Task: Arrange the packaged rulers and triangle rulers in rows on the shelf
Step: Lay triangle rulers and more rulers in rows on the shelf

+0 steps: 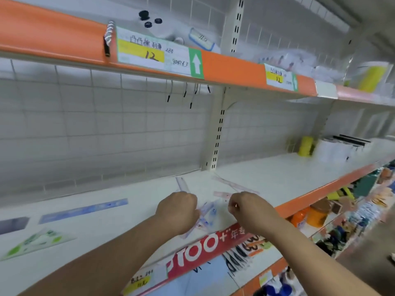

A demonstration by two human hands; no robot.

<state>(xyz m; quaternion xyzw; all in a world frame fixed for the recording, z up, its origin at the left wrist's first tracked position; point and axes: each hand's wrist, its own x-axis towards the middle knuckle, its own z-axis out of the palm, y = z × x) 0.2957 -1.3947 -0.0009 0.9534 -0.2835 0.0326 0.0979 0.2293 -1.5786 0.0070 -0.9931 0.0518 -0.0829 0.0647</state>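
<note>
On the white shelf (277,176), a loose pile of packaged rulers (208,212) lies near the front edge. My left hand (178,208) is over the pile's left side, fingers curled down onto a packaged ruler whose end sticks out behind it. My right hand (245,207) is at the pile's right side, fingers curled near a pink ruler (222,194). A long pink ruler (233,184) lies behind. To the left lie a blue ruler (83,210) and a green triangle ruler (38,242), apart from the pile. The picture is blurred.
A dark packet (12,225) lies at the far left. A yellow roll (305,146) and white boxes (342,150) stand at the shelf's right end. An orange-edged upper shelf (235,69) hangs overhead with price labels. Lower shelves at right hold assorted goods.
</note>
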